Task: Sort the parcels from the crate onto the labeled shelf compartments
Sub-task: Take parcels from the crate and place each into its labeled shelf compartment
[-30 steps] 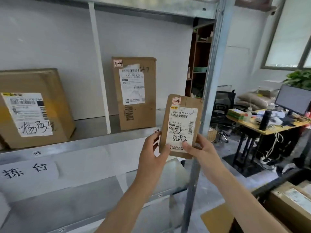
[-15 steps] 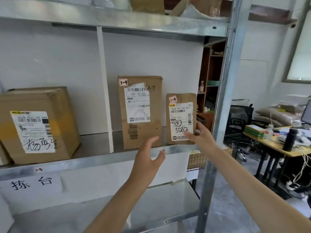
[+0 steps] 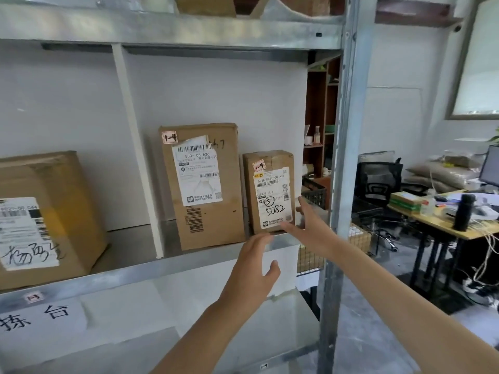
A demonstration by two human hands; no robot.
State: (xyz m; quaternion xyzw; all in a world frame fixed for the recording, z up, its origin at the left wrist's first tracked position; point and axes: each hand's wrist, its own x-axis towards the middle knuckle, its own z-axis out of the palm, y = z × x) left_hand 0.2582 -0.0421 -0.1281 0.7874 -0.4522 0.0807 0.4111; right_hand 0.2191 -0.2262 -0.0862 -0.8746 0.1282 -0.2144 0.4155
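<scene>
Resting my right hand (image 3: 306, 228) against the lower right corner of the small parcel (image 3: 270, 195), I keep its fingers straight and loose, touching the cardboard without wrapping round it. The parcel stands upright on the shelf (image 3: 135, 273) directly ahead of that hand, just beside a taller parcel (image 3: 201, 184) on its left, and both bear a 1-4 sticker. My left hand (image 3: 253, 271) hovers open and empty below the shelf's front edge, apart from the right one, and further left, past the white divider (image 3: 137, 152), sits a large box (image 3: 46, 211).
</scene>
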